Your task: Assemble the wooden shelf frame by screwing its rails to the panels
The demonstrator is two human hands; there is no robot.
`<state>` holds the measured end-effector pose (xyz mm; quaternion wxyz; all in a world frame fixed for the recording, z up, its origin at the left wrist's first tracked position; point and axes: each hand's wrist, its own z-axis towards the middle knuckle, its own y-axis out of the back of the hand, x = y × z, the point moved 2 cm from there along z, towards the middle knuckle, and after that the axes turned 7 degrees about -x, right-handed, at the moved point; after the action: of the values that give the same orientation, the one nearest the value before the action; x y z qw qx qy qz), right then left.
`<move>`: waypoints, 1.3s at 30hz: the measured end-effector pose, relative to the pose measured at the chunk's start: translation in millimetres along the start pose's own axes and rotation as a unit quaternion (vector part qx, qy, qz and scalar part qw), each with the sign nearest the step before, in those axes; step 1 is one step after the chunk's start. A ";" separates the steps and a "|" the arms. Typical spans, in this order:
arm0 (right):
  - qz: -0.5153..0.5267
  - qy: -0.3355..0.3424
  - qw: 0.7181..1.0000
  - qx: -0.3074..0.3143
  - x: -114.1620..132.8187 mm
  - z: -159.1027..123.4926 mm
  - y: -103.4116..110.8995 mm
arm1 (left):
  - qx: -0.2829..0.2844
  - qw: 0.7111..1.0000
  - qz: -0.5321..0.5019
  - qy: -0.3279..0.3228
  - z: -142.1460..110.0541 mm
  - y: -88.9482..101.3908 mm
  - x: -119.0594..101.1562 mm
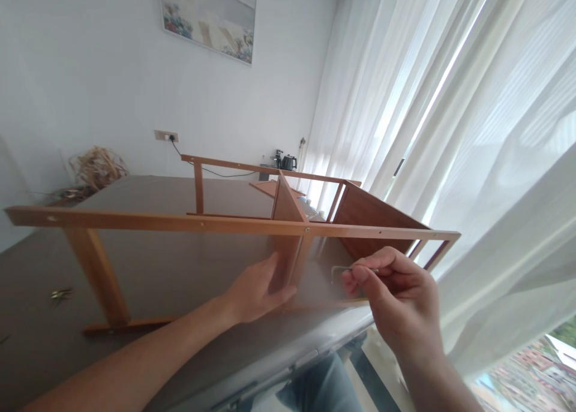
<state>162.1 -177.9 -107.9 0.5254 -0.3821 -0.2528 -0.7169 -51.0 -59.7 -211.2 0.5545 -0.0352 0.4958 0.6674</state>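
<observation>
A wooden shelf frame [148,222] lies on its side on a grey-covered surface, its long rail facing me. My left hand [257,289] holds the frame's middle shelf board [288,257], thumb along its near edge and the other fingers partly hidden against its face. To the right, my right hand [396,292] pinches a thin L-shaped hex key [337,268] between thumb and fingers. The key's bent end points down, apart from the wood. Screw heads show in the near rail, one of them above the middle board. An end board [378,211] stands at the frame's right.
Small brass-coloured hardware [62,294] lies on the grey surface [155,280] at left. A loose wooden panel [265,188] rests beyond the frame. A black kettle [288,162] stands at the back, and a white curtain [508,178] hangs close on the right.
</observation>
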 end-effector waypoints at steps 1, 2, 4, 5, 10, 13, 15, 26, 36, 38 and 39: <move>0.010 -0.005 1.000 0.012 -0.4 1.6 -3.0 | -0.003 1.000 -0.002 0.000 0.1 0.1 -0.3; 0.018 -0.013 0.999 0.024 -1.1 3.3 -6.0 | -0.006 1.000 -0.004 0.000 0.1 0.2 -0.6; 0.036 -0.042 0.997 0.045 -3.1 6.7 -11.2 | -0.013 1.000 -0.009 -0.002 0.1 0.7 -1.4; 0.046 -0.061 0.996 0.054 -4.0 8.0 -13.5 | -0.015 1.000 -0.011 -0.002 0.1 1.0 -1.7; 0.051 -0.064 0.990 0.111 -1.7 10.8 -20.5 | -0.012 1.000 -0.025 -0.004 0.0 0.7 -2.2; -0.034 0.007 0.991 0.126 2.9 10.4 -20.1 | -0.010 1.000 -0.024 -0.002 -1.5 -1.3 -0.3; -0.098 0.054 0.986 0.125 5.5 10.2 -19.4 | -0.012 1.000 -0.021 -0.001 -2.1 -0.7 0.4; -0.225 0.215 0.948 0.068 1.4 36.3 -12.8 | -0.116 0.880 -0.460 0.024 36.0 76.1 -36.9; -0.205 0.226 0.948 0.089 -9.0 44.9 -4.1 | -0.148 0.868 -0.471 0.050 25.2 76.6 -59.0; -0.203 0.234 0.946 0.090 -10.8 45.3 1.5 | -0.140 0.872 -0.465 0.055 25.4 71.6 -60.2; -0.203 0.237 0.946 0.092 -11.9 44.4 4.1 | -0.137 0.875 -0.461 0.056 25.4 69.4 -61.1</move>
<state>180.3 -138.6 -91.9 0.4460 -0.0919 -0.2580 -0.8521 -68.7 -77.5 -118.7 0.7600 -0.3728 0.3573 0.3945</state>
